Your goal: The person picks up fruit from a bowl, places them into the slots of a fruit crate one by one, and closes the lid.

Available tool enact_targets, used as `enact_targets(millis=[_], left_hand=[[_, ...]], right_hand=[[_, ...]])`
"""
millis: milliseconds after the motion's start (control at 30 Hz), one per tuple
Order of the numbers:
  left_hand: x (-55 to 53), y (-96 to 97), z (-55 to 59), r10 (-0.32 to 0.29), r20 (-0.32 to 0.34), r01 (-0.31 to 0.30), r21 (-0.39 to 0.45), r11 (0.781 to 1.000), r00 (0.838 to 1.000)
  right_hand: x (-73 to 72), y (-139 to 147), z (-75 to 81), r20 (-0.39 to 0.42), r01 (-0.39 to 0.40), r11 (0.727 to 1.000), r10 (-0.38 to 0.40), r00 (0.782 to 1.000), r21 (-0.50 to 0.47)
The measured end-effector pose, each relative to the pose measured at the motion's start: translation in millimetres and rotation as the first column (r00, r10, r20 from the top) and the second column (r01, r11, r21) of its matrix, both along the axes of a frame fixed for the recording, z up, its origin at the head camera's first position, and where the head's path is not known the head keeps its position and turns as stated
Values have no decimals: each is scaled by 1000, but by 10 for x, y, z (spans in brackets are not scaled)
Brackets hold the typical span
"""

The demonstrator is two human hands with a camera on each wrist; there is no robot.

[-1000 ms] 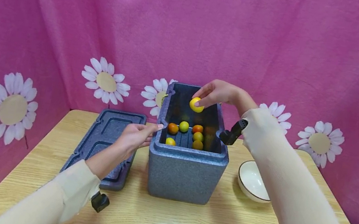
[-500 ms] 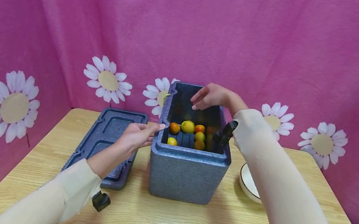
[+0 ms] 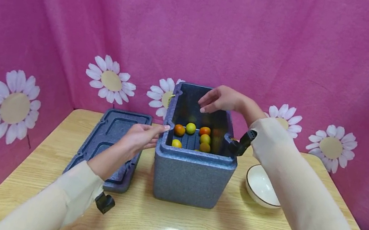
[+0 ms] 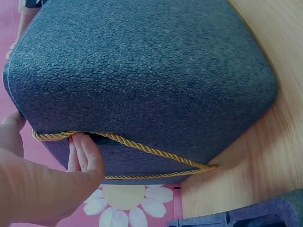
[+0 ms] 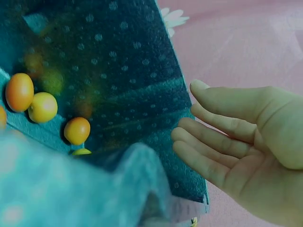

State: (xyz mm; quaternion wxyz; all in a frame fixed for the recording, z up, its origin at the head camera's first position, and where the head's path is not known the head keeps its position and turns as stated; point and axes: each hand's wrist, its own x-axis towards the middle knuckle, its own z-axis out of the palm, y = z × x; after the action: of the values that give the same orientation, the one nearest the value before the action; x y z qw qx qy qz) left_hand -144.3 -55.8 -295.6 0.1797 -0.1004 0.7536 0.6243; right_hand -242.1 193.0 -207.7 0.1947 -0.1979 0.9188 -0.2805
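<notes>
A grey foam cooler box [image 3: 192,177] stands uncovered on the table. Small round fruits in yellow, orange and red lie on its floor, among them a yellow one [image 3: 190,128] and an orange-red one [image 5: 20,91]. My left hand [image 3: 143,136] holds the box's left rim, thumb on top and fingers against the outer side by a twisted gold rope [image 4: 151,150]. Over the back of the opening hovers my right hand [image 3: 221,100]; the right wrist view shows its fingers loosely extended with nothing in them. The near wall hides part of the box floor.
The box's grey lid [image 3: 112,127] lies on the table to the left. A white bowl with a dark rim [image 3: 262,185] stands to the right, partly behind my right forearm. A pink flowered cloth [image 3: 199,24] hangs behind the table.
My right hand has let go of a yellow fruit, which dropped into the box. That hand dipped slightly left, then came back right. The left hand has stayed on the rim.
</notes>
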Motion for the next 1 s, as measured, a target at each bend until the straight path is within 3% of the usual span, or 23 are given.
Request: enact_targets(millis=[233,567,733,1000], left_hand=[[22,-46,34,-43,-9,44,22,999,999],[84,-186,34,-140,-90,140,-11,990,986],[116,-355,-18,-161,-133,156,-42,987,978],[220,-743,-73,-170,-180,136,-186,973,969]], right_hand=[[137,44,9,-8,-22,998,21,1000,-58],[338,10,11,-2,-19,992,19,1000,-121],[488,-65,47,-26,-11,994,8,1000,-110],[744,-311,83,-18,12,989,-14,1000,-147]])
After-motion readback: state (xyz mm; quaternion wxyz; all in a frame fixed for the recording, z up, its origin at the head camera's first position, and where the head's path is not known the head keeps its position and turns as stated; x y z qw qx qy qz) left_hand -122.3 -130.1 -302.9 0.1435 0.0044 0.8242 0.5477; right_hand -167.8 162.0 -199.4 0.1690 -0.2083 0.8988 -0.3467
